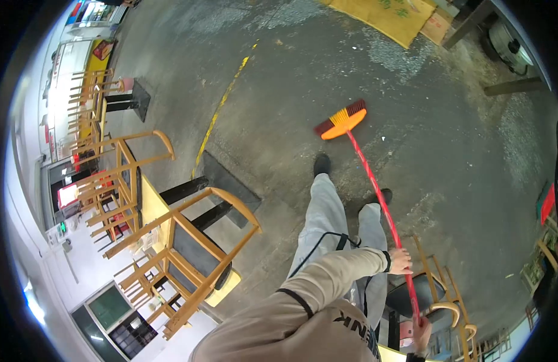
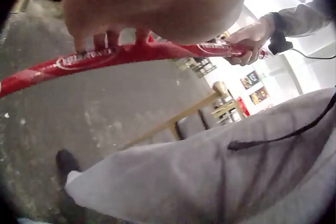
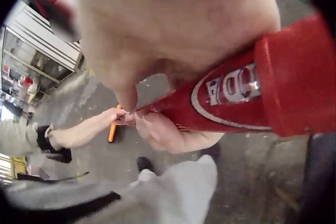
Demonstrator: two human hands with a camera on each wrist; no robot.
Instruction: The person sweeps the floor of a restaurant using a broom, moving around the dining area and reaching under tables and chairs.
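A broom with an orange head (image 1: 344, 122) and dark red and yellow bristles lies against the grey floor, ahead of the feet. Its red handle (image 1: 375, 184) slopes back toward the body. The left hand (image 1: 399, 261) grips the handle partway up; in the left wrist view its fingers curl over the red shaft (image 2: 157, 50). Near the top end the right hand (image 1: 421, 335) holds the handle, and the right wrist view shows thumb and fingers round the shaft (image 3: 226, 95) beside its thicker red end.
Wooden chairs (image 1: 194, 253) rest upturned on tables at the left, above a black table base (image 1: 231, 184). More chairs (image 1: 439, 283) stand close at the right. A yellow mat (image 1: 387, 18) lies at the top, near a metal frame. A yellow line (image 1: 221, 102) crosses the floor.
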